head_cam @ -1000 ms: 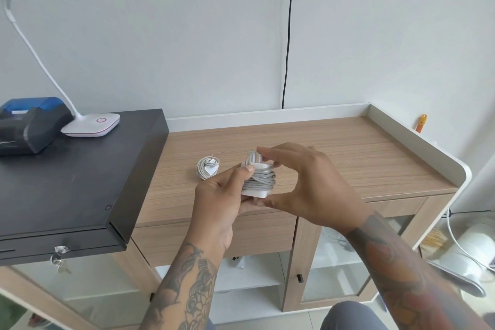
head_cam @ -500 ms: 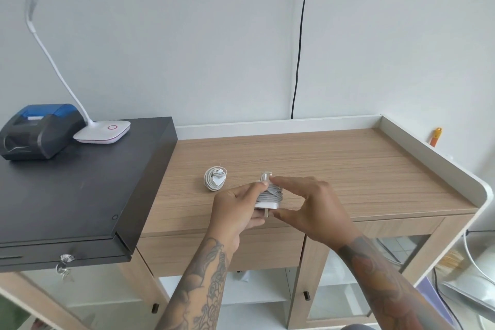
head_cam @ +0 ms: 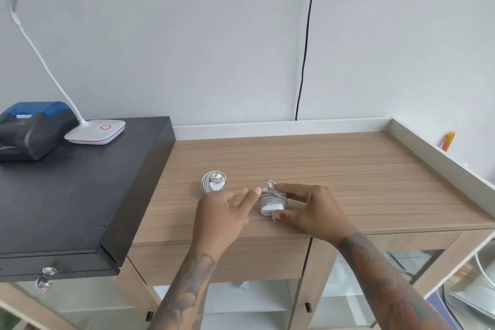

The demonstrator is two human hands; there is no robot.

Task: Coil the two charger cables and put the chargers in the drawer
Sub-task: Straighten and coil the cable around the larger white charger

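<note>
A: Going from the left, what is there first?

B: A black cash box carrying a blue-topped printer and the base of a white desk lamp. The only mark there is a red ring on the lamp base; no brand or writing can be read anywhere.

A: And on the wooden counter?

B: The small coiled charger lies flat, just beyond and slightly left of the left hand. That hand is released, its fingers loose and holding nothing, its fingertips very near the wrapped charger; whether they touch cannot be told.

A: So the right hand has it?

B: Yes. Its fingers grasp the wrapped charger, thumb at the near plug end, forefinger over the far end where a cable loop sticks up. The charger sits low at the counter, near the front edge, its long axis running away from the person.

A: What does the next move turn on?

B: Likely the drawer, which appears closed and lies directly below both hands. The free left hand is the nearer one to pull it open, and the small coil is within its reach too.
</note>
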